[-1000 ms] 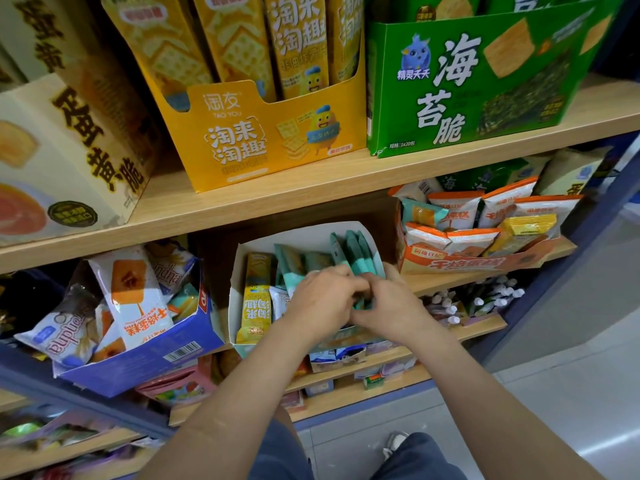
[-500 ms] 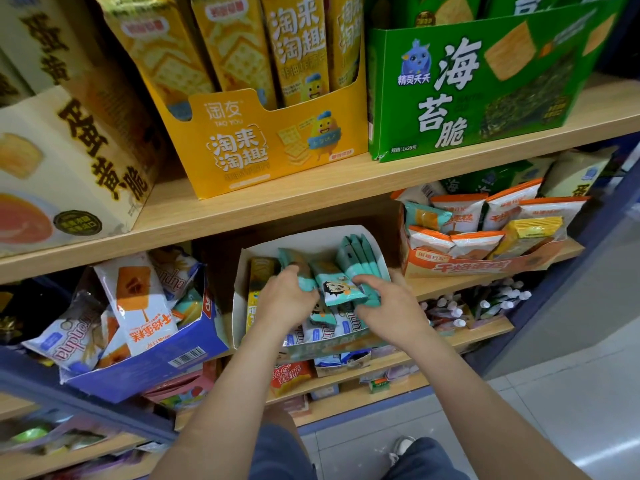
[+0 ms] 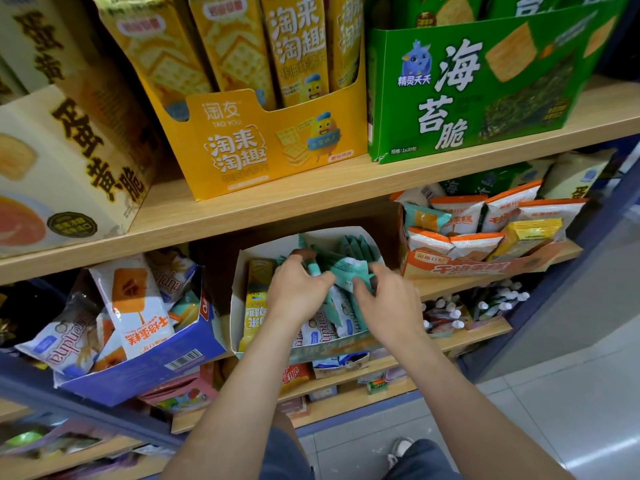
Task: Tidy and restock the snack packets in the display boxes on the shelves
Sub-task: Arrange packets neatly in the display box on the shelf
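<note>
Reaching into the white display box point(image 3: 239, 306), the left hand point(image 3: 298, 289) curls round the teal snack packets point(image 3: 346, 266) while the right hand point(image 3: 391, 306) pinches one of them. A yellow packet point(image 3: 258, 296) stands at the box's left wall. A blue box point(image 3: 138, 375) sits left of it, an orange box point(image 3: 467, 268) right, and a wooden shelf point(image 3: 311, 192) runs above.
</note>
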`<state>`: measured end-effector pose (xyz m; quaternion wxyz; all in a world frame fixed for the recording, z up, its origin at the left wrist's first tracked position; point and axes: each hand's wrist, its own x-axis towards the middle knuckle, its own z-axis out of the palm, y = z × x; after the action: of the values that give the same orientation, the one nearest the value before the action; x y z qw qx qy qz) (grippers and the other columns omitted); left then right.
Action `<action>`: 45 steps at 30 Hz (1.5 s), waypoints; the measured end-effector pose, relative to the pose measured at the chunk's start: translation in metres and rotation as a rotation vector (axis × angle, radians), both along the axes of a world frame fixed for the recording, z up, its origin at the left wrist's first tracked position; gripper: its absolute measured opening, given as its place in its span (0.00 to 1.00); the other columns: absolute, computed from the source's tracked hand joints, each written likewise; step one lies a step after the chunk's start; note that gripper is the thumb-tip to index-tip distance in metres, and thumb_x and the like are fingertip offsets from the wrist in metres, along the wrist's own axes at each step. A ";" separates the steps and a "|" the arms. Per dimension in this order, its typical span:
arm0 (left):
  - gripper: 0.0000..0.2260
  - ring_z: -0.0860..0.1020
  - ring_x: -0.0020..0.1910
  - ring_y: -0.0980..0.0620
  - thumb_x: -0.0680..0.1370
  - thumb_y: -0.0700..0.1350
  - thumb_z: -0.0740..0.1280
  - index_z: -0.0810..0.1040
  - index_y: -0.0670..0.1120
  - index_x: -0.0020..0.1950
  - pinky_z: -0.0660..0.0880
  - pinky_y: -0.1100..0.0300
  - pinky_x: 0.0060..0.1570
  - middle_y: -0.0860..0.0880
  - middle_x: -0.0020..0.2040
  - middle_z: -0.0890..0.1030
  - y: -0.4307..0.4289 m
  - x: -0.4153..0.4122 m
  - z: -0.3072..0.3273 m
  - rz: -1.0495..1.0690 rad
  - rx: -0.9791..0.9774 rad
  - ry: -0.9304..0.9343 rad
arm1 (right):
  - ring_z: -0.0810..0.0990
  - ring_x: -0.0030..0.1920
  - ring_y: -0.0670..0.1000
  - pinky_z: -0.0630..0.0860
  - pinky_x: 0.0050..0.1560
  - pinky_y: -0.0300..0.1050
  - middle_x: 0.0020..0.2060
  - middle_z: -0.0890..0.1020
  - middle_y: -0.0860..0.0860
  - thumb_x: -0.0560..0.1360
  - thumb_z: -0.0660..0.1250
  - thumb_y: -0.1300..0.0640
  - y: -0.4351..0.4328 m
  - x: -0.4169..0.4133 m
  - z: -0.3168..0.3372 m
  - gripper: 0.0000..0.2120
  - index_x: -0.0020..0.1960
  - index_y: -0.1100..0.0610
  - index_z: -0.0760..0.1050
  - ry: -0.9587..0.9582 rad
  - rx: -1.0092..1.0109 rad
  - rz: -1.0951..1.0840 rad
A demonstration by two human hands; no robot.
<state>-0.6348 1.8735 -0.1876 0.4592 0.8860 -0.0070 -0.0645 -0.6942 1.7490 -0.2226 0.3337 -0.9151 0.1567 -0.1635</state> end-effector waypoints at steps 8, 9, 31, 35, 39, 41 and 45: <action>0.19 0.79 0.52 0.48 0.73 0.47 0.69 0.74 0.49 0.64 0.77 0.55 0.48 0.47 0.55 0.79 -0.018 -0.002 0.000 -0.103 0.227 -0.107 | 0.69 0.63 0.53 0.65 0.63 0.54 0.64 0.75 0.50 0.73 0.51 0.44 -0.006 -0.013 0.012 0.28 0.72 0.42 0.65 0.202 0.088 0.201; 0.22 0.78 0.54 0.47 0.73 0.47 0.69 0.72 0.48 0.67 0.77 0.55 0.49 0.46 0.58 0.77 -0.020 -0.002 -0.002 -0.104 0.241 -0.112 | 0.67 0.65 0.54 0.64 0.64 0.54 0.67 0.71 0.51 0.71 0.53 0.41 -0.007 -0.013 0.012 0.31 0.74 0.43 0.63 0.256 0.058 0.214; 0.19 0.78 0.44 0.51 0.76 0.29 0.63 0.77 0.49 0.59 0.77 0.60 0.40 0.47 0.46 0.78 0.001 0.002 -0.007 -0.284 -0.528 0.174 | 0.78 0.52 0.53 0.74 0.48 0.45 0.52 0.80 0.51 0.76 0.68 0.48 0.004 -0.010 -0.003 0.13 0.59 0.50 0.79 -0.032 -0.086 0.077; 0.05 0.79 0.49 0.54 0.77 0.42 0.66 0.80 0.51 0.50 0.77 0.57 0.50 0.50 0.52 0.82 0.015 0.024 -0.024 -0.210 0.236 -0.121 | 0.78 0.52 0.51 0.76 0.46 0.42 0.52 0.79 0.51 0.76 0.70 0.49 0.003 -0.007 -0.006 0.10 0.55 0.51 0.79 -0.050 -0.065 0.053; 0.22 0.76 0.59 0.44 0.77 0.62 0.60 0.73 0.50 0.63 0.75 0.51 0.54 0.47 0.58 0.79 -0.001 0.021 -0.025 -0.493 0.899 0.032 | 0.73 0.57 0.53 0.71 0.52 0.49 0.56 0.78 0.51 0.73 0.72 0.49 0.006 -0.008 -0.011 0.12 0.55 0.48 0.76 -0.029 -0.120 0.040; 0.20 0.79 0.51 0.47 0.75 0.61 0.63 0.76 0.48 0.58 0.75 0.54 0.48 0.49 0.49 0.80 -0.008 0.025 -0.016 -0.525 0.904 0.097 | 0.69 0.62 0.52 0.66 0.57 0.52 0.61 0.75 0.48 0.74 0.70 0.47 0.008 -0.009 -0.012 0.17 0.61 0.44 0.72 0.017 -0.131 0.020; 0.13 0.76 0.35 0.53 0.74 0.57 0.69 0.75 0.48 0.39 0.71 0.59 0.33 0.50 0.36 0.78 -0.011 0.038 -0.004 -0.561 0.781 0.272 | 0.68 0.67 0.49 0.63 0.64 0.58 0.66 0.74 0.46 0.75 0.69 0.48 0.009 -0.008 -0.011 0.38 0.77 0.42 0.51 0.047 -0.103 0.010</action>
<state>-0.5966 1.8624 -0.1914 0.0550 0.9392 -0.1603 -0.2985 -0.7022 1.7577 -0.2337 0.2831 -0.9354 0.1512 -0.1484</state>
